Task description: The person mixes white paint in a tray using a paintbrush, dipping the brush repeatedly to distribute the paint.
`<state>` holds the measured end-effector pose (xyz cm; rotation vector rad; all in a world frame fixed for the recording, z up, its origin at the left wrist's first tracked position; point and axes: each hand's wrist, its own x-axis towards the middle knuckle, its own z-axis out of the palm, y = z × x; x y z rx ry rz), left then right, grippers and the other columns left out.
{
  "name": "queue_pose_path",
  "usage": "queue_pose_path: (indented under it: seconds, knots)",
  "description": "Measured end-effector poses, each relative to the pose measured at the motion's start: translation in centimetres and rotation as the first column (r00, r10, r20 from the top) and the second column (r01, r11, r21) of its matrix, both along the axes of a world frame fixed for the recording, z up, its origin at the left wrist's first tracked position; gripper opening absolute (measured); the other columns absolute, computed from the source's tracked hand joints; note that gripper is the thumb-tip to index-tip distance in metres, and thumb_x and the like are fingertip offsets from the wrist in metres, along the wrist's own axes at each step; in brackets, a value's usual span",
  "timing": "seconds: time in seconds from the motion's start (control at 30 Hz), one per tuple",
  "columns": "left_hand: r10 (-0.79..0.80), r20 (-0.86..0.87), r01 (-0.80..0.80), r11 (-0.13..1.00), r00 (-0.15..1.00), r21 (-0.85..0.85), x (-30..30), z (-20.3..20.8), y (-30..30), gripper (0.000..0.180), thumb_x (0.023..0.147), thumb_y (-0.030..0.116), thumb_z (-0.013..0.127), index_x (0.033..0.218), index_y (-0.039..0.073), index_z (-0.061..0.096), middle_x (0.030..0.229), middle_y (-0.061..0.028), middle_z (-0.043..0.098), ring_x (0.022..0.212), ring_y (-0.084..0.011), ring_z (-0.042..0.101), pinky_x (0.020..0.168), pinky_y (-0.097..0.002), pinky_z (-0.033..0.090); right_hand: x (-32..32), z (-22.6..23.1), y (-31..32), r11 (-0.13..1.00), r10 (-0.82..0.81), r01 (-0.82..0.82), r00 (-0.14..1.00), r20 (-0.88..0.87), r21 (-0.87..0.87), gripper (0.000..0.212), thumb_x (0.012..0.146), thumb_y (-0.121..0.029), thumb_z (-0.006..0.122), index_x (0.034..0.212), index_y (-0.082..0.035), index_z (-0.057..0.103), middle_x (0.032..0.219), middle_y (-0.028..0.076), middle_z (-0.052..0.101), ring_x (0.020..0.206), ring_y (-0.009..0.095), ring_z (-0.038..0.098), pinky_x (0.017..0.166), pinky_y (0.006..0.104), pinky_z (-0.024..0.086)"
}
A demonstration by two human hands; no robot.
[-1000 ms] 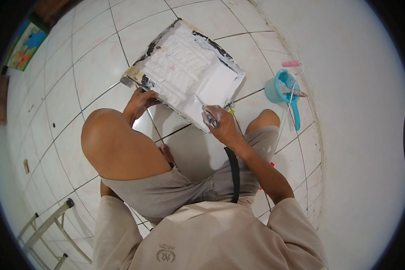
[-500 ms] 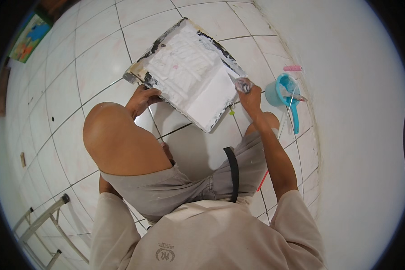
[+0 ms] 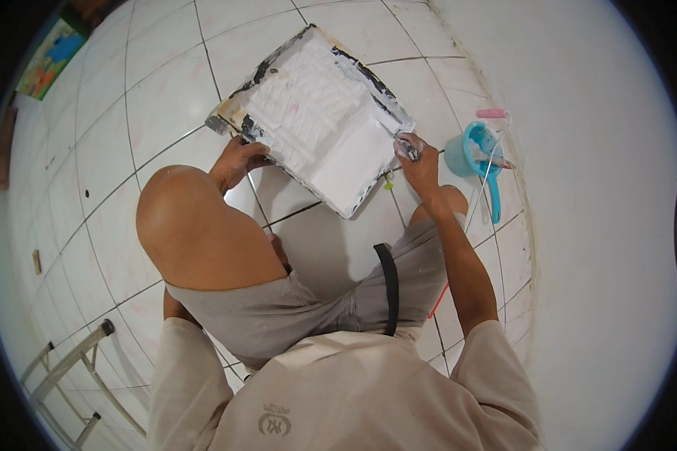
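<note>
A paint tray (image 3: pixel 384 113) with black, paint-crusted rims holds thick white paint (image 3: pixel 301 101), ridged in the far part and smooth in the near right part. My left hand (image 3: pixel 239 160) grips its left near edge, thumb over the rim and fingers mostly hidden. At the right edge my right hand (image 3: pixel 420 167) is closed around a paint-smeared grey and white thing (image 3: pixel 408 147); its kind is unclear. A shadow falls on the tiles under the tray's near left edge. A small yellow-green bit (image 3: pixel 388 183) shows beside the near right rim.
Right of the tray stands a light blue dipper (image 3: pixel 459 156) with its handle toward me and a paint-stained brush (image 3: pixel 505 163) across it. A pink paint roller (image 3: pixel 492 113) lies by the white wall (image 3: pixel 602 188). Metal legs (image 3: pixel 64 368) stand at lower left on the tiled floor (image 3: pixel 165 113).
The tray has shifted very slightly with my hands on it. Its smooth paint has spread a little toward the far ridged part. My grips look the same.
</note>
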<state>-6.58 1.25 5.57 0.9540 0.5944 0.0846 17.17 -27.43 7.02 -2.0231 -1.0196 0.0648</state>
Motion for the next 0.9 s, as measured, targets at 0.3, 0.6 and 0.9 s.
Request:
queue_pose_path:
  seconds: [0.3, 0.6, 0.9]
  knots:
    - [0.066, -0.041, -0.065, 0.998, 0.997, 0.027, 0.0, -0.6, -0.2, 0.044, 0.08, -0.001, 0.057, 0.119, -0.006, 0.039, 0.109, -0.0177, 0.055, 0.098, -0.0297, 0.06, 0.09, -0.0434, 0.05, -7.3, 1.5, -1.1, 0.988, 0.152, -0.153, 0.983, -0.103, 0.001, 0.021, 0.078, -0.008, 0.065, 0.096, 0.002, 0.062, 0.087, 0.019, 0.063, 0.075, 0.031, 0.063, 0.068, 0.0331, 0.049]
    - [-0.006, 0.036, 0.006, 1.0, 0.999, 0.009, -0.1, -0.7, 0.1, 0.045, 0.079, -0.002, 0.06, 0.118, -0.008, 0.039, 0.108, -0.0179, 0.056, 0.097, -0.0298, 0.06, 0.088, -0.0459, 0.051, -10.3, 2.4, -1.7, 0.969, 0.231, -0.239, 0.966, -0.117, -0.058, 0.022, 0.078, -0.009, 0.066, 0.097, 0.001, 0.062, 0.09, 0.018, 0.064, 0.077, 0.032, 0.064, 0.069, 0.034, 0.05]
    - [0.017, -0.026, -0.018, 1.0, 1.0, -0.021, 0.1, -1.3, 0.5, 0.042, 0.078, -0.003, 0.061, 0.114, -0.004, 0.04, 0.109, -0.0166, 0.055, 0.098, -0.0294, 0.06, 0.088, -0.0452, 0.052, -9.1, 2.1, -1.5, 0.957, 0.272, -0.287, 0.934, -0.233, -0.031, 0.024, 0.078, -0.015, 0.067, 0.095, 0.003, 0.063, 0.087, 0.018, 0.065, 0.08, 0.031, 0.064, 0.073, 0.0351, 0.049]
